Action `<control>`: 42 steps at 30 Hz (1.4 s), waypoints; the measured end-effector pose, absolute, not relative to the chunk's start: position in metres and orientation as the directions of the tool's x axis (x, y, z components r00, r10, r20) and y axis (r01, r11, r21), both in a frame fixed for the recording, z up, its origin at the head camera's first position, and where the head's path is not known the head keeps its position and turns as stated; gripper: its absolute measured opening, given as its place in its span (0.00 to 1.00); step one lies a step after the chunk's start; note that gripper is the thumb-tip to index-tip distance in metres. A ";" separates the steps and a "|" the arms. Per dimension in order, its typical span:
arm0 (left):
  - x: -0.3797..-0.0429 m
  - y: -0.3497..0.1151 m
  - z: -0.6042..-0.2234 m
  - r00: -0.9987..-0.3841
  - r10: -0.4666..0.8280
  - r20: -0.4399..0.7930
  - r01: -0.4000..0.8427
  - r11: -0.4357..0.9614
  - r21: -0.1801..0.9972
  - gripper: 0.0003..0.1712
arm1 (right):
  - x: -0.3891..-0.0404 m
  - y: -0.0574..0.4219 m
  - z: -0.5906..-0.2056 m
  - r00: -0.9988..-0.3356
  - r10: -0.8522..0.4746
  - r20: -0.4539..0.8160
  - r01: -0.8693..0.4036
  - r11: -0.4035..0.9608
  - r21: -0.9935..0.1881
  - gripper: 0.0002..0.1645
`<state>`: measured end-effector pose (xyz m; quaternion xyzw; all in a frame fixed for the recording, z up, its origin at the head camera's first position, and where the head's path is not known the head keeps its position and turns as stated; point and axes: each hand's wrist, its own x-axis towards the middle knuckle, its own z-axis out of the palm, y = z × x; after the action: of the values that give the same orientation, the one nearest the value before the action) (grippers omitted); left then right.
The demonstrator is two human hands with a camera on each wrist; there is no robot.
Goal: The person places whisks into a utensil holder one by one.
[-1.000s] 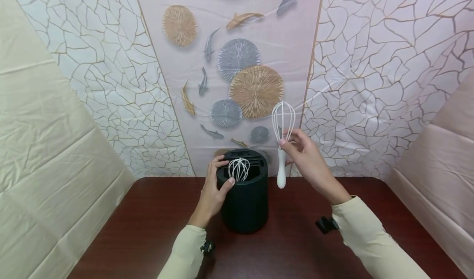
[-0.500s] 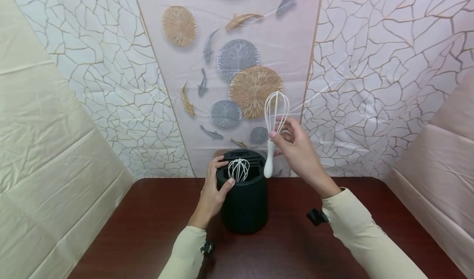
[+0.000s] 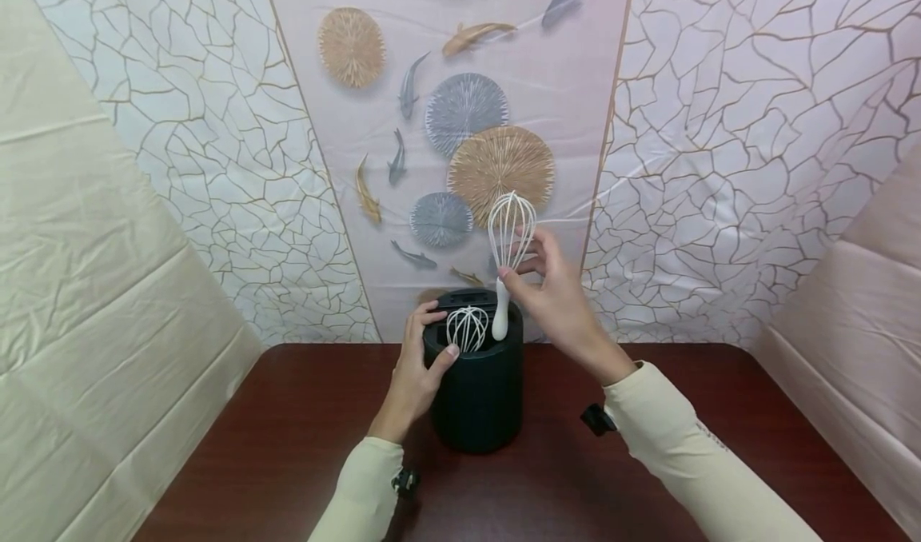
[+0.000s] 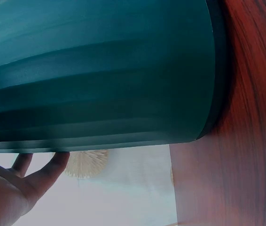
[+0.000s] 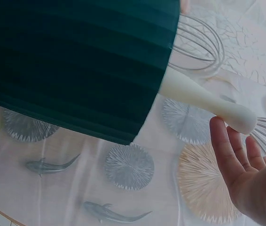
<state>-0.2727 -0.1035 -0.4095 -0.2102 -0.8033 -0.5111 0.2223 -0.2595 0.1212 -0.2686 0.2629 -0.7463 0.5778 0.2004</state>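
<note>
A white whisk [image 3: 502, 306] stands wire loops up, its handle low over the right side of the opening of a dark green utensil holder [image 3: 478, 402]. My right hand [image 3: 561, 302] pinches it where the wires meet the handle. In the right wrist view the handle [image 5: 203, 99] partly hides behind the holder's rim. A second white whisk [image 3: 468, 326] sits in the holder, only its wire loops showing. My left hand [image 3: 416, 370] grips the holder's left side at the rim, thumb at the front, fingers toward the back. The left wrist view shows its fingers [image 4: 50, 172] along the ribbed wall.
The holder stands on a dark red wooden table [image 3: 288, 446], close to its far edge. A slotted section [image 3: 468, 296] lies at the back of the holder's top. Behind hangs a patterned cloth [image 3: 446, 110], with pale cloth sides left and right.
My right hand has carried the whisk leftward from beside the holder to over its opening, rising and then lowering a little. My left hand and the holder have stayed in place.
</note>
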 end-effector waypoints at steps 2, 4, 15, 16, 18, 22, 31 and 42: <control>-0.273 -0.103 -0.409 -0.811 0.112 0.574 0.567 0.388 0.726 0.34 | -0.260 0.119 -0.271 -0.777 -0.169 0.607 -0.630 0.199 -0.751 0.36; -0.273 -0.103 -0.409 -0.806 0.115 0.580 0.575 0.385 0.722 0.34 | -0.259 0.118 -0.272 -0.778 -0.174 0.604 -0.629 0.219 -0.746 0.37; -0.273 -0.102 -0.407 -0.796 0.121 0.592 0.589 0.375 0.716 0.34 | -0.262 0.122 -0.291 -0.778 -0.224 0.586 -0.628 0.286 -0.724 0.49; -0.273 -0.102 -0.407 -0.796 0.122 0.592 0.589 0.376 0.715 0.34 | -0.262 0.122 -0.293 -0.780 -0.230 0.582 -0.626 0.286 -0.726 0.49; -0.273 -0.102 -0.407 -0.796 0.123 0.593 0.591 0.374 0.715 0.34 | -0.263 0.122 -0.296 -0.782 -0.242 0.574 -0.623 0.281 -0.730 0.51; -0.273 -0.102 -0.407 -0.797 0.127 0.590 0.590 0.376 0.715 0.34 | -0.264 0.121 -0.301 -0.779 -0.267 0.568 -0.625 0.257 -0.737 0.55; -0.273 -0.102 -0.410 -0.810 0.120 0.574 0.570 0.394 0.721 0.34 | -0.266 0.124 -0.306 -0.748 -0.335 0.573 -0.664 0.342 -0.666 0.54; -0.271 -0.103 -0.408 -0.806 0.117 0.580 0.575 0.386 0.721 0.35 | -0.268 0.129 -0.313 -0.755 -0.363 0.546 -0.656 0.412 -0.633 0.45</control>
<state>-0.2705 -0.1031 -0.4083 -0.2160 -0.8016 -0.5103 0.2245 -0.2676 0.1288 -0.3126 0.3090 -0.8242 0.4453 0.1640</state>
